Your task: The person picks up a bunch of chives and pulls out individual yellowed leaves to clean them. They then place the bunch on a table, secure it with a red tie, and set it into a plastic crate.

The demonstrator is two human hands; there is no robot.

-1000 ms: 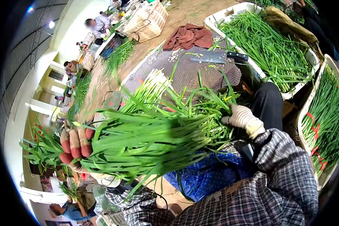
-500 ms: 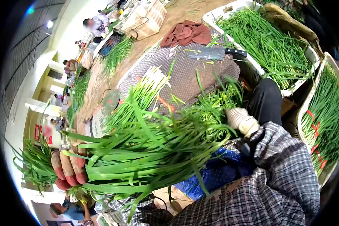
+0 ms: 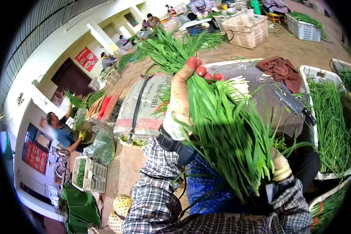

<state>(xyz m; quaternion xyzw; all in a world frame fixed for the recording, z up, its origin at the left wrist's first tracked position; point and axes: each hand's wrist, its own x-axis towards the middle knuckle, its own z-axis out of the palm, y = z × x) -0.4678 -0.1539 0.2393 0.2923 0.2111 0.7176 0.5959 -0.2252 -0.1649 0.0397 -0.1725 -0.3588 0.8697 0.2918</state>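
Note:
A thick bunch of long, flat green chives [image 3: 226, 132] stretches diagonally across the middle, over my lap. My left hand [image 3: 189, 76], in a light glove with red fingertips, wraps round its upper end, the thumb and several fingertips showing. Against the lower right end of the bunch is my right hand [image 3: 281, 167], in a pale glove, its fingers hidden behind the leaves. Behind the bunch, pale-stemmed chives [image 3: 238, 87] lie on a textured work mat [image 3: 267, 101]. A cleaver [image 3: 294, 104] with a black handle rests on the mat's right side.
A brown cloth [image 3: 282, 72] lies at the mat's back. White crates of greens [image 3: 331, 124] stand at right. A wrapped bale [image 3: 138, 103] sits left of the mat. A person [image 3: 66, 130] in yellow gloves is at far left; other people work among crates behind.
My view has swung left. My left hand now shows near the mat's edge with the thumb facing me, and the bunch slants from upper left to lower right instead of lying sideways.

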